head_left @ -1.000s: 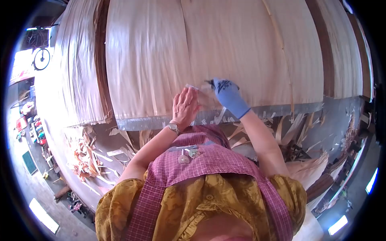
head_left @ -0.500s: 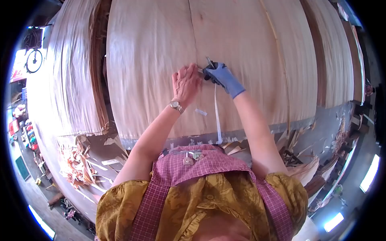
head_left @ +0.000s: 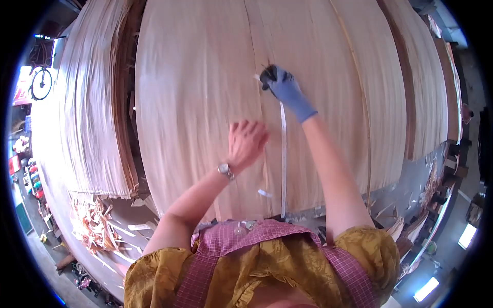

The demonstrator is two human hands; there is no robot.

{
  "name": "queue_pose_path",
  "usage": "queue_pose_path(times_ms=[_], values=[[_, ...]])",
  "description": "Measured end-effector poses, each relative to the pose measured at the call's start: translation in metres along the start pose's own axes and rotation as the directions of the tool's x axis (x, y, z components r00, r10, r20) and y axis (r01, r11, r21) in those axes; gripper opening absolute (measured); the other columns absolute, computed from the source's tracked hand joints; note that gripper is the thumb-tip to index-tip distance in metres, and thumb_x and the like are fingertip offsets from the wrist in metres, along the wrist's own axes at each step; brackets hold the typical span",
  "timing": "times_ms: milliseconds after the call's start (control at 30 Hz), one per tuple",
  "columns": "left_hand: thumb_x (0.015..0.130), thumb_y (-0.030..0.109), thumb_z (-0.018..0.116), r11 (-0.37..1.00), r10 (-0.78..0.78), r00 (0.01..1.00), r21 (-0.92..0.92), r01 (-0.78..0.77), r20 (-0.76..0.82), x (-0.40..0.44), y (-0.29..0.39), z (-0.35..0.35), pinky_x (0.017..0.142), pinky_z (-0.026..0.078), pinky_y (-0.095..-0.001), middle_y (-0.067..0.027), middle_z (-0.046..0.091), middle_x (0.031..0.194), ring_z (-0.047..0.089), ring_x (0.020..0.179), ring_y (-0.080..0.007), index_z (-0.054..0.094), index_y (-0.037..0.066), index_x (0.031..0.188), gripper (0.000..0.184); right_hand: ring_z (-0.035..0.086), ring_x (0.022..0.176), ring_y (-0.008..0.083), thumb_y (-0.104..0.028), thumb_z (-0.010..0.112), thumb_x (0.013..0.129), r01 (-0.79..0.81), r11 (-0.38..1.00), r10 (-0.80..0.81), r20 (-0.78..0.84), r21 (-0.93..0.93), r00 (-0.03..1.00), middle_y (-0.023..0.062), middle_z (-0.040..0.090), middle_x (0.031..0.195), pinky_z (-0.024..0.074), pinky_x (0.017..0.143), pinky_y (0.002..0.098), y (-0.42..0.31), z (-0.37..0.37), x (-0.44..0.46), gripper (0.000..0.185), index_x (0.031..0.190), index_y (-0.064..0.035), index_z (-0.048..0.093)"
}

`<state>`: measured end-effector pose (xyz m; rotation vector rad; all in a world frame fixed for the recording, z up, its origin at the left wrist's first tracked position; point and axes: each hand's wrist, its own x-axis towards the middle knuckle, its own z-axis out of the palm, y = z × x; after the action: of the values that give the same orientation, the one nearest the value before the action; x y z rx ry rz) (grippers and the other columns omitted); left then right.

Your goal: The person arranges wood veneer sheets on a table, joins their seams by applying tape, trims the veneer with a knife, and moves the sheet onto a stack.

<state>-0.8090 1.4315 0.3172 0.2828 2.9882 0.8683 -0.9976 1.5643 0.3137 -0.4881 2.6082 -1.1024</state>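
Observation:
A wide pale wood veneer sheet (head_left: 200, 92) spreads in front of me, with a dark split running down its middle. My left hand (head_left: 248, 143), bare with a watch at the wrist, is over the sheet left of the tape, fingers slightly bent and apart, holding nothing. Farther up, my right hand (head_left: 281, 86), in a blue and black glove, is closed round a small dark tool (head_left: 267, 74), mostly hidden by the fingers. A narrow white tape (head_left: 283, 159) trails from below the glove to the near edge. A short white tape piece (head_left: 264, 193) lies near that edge.
Veneer stacks stand at the left (head_left: 87, 102) and right (head_left: 429, 87). A thin strip (head_left: 359, 82) runs along the sheet's right part. Torn veneer scraps (head_left: 95, 226) lie in a heap at the lower left. A bicycle (head_left: 41, 82) is at the far left.
My right hand has moved up and away with the tool, and more white tape shows behind it. My left hand was beside it and has now dropped back toward me.

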Motion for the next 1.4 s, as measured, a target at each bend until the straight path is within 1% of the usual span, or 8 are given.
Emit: queue_pose_path(times_ms=[200,367,467,500,733,833,1000,1400], values=[[0.087,0.025,0.061,0.998,-0.033,0.953,0.034,0.045,-0.302,0.136,-0.049,-0.009,0.103,0.03,-0.0474,-0.0076,0.048,0.142,0.044,0.126,-0.0255,0.041,0.01,0.143,0.062,0.065,0.098,0.0392,-0.042,0.068,0.081,-0.27,0.903,0.304,0.054,-0.333,0.951,0.0239,0.068,0.099,0.051,0.082,0.0436,-0.01,-0.013,0.084,0.049,0.104,0.0001,0.06],[0.089,0.034,0.06,0.981,-0.033,0.99,0.183,0.058,-0.139,0.133,-0.05,-0.005,0.108,0.023,-0.0517,-0.007,0.039,0.15,0.035,0.135,-0.0268,0.041,0.02,0.145,0.061,0.068,0.088,0.0278,-0.025,0.061,0.089,-0.445,0.866,0.416,0.167,0.228,0.894,0.0202,0.068,0.09,0.0531,0.075,0.0411,-0.013,-0.026,0.001,0.028,0.101,0.0005,0.061],[0.09,0.037,0.059,0.985,-0.036,0.986,0.163,0.063,-0.16,0.135,-0.05,-0.004,0.109,0.021,-0.0536,-0.0066,0.036,0.151,0.034,0.136,-0.0277,0.044,0.023,0.144,0.057,0.063,0.067,0.0165,-0.012,0.057,0.093,-0.179,0.983,0.171,-0.163,-0.033,0.972,0.0116,0.065,0.081,0.0491,0.057,0.0322,-0.002,-0.016,-0.081,0.014,0.102,-0.001,0.059],[0.09,0.037,0.059,0.986,-0.031,0.98,0.152,0.062,-0.197,0.134,-0.052,0.0,0.109,0.021,-0.0538,-0.0065,0.036,0.151,0.034,0.136,-0.0277,0.045,0.023,0.143,0.056,0.06,0.062,0.0131,-0.01,0.057,0.094,-0.436,0.84,0.496,-0.132,0.323,0.858,0.0089,0.064,0.08,0.0468,0.053,0.0285,-0.05,-0.035,-0.102,0.012,0.103,-0.0022,0.059],[0.092,0.03,0.055,0.994,0.007,0.997,-0.111,-0.016,-0.076,0.116,-0.067,-0.025,0.114,0.02,-0.0508,-0.0088,0.038,0.151,0.032,0.138,-0.0282,0.045,0.019,0.142,0.052,0.059,0.062,0.019,-0.021,0.051,0.099,0.059,0.976,0.145,-0.831,0.208,0.536,0.0161,0.062,0.093,0.0504,0.047,0.03,-0.163,-0.165,-0.289,0.023,0.11,-0.0021,0.054],[0.091,0.025,0.057,0.997,0.005,0.983,-0.069,-0.018,-0.184,0.031,-0.087,-0.034,0.115,0.022,-0.0481,-0.0103,0.041,0.148,0.034,0.137,-0.0281,0.045,0.018,0.141,0.053,0.063,0.089,0.044,-0.026,0.055,0.097,0.823,0.364,-0.241,-0.81,0.436,0.535,0.0307,0.049,0.124,0.0588,0.065,0.0469,-0.154,-0.142,-0.352,0.05,0.136,0.0003,0.037],[0.089,0.022,0.059,0.982,-0.093,0.977,0.146,0.122,-0.192,-0.186,-0.118,-0.089,0.115,0.02,-0.0509,-0.0147,0.038,0.149,0.032,0.139,-0.0315,0.038,0.013,0.146,0.061,0.064,0.081,0.0155,0.002,0.054,0.092,0.167,0.946,0.03,-0.589,0.277,0.807,0.0072,0.067,0.093,0.0512,0.072,0.0275,-0.243,0.022,-0.335,0.026,0.119,0.0,0.056],[0.091,0.027,0.056,0.958,-0.084,0.989,-0.264,0.114,0.124,-0.265,-0.208,-0.154,0.108,0.033,-0.0461,-0.0186,0.044,0.141,0.043,0.13,-0.0351,0.038,0.007,0.144,0.06,0.066,0.092,0.0138,0.005,0.053,0.092,-0.183,0.883,0.137,0.136,0.433,0.981,0.0106,0.069,0.098,0.0518,0.082,0.0287,-0.365,0.224,-0.328,0.026,0.117,0.0003,0.057]])
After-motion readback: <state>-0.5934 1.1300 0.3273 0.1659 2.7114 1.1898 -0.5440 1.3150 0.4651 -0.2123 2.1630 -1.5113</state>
